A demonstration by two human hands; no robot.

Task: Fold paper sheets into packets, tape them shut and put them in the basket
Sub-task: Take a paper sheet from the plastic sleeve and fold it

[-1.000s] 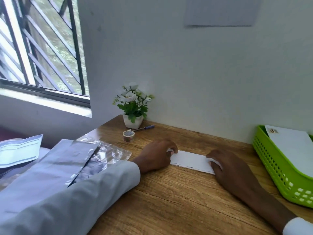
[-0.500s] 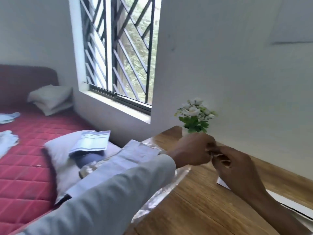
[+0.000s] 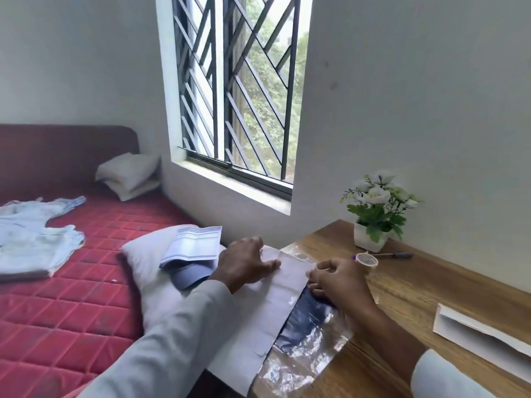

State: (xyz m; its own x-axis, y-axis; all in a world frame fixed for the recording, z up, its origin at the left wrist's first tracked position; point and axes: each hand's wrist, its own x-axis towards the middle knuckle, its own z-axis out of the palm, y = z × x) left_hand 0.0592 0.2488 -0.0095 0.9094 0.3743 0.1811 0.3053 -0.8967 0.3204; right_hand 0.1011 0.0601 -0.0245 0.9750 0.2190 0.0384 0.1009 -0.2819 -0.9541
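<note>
Now the left hand [image 3: 244, 261] is laid flat, fingers spread, on a white paper sheet [image 3: 267, 300] at the wooden desk's [image 3: 416, 300] left edge. Whether the right hand [image 3: 337, 278] pinches that sheet cannot be told. A folded packet [image 3: 482, 337] is seen right of the sheet.

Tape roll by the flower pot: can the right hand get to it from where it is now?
Probably yes. The tape roll lies on the desk just beyond the right hand, and nothing shows between them. The pen and flower pot lie farther back.
</note>
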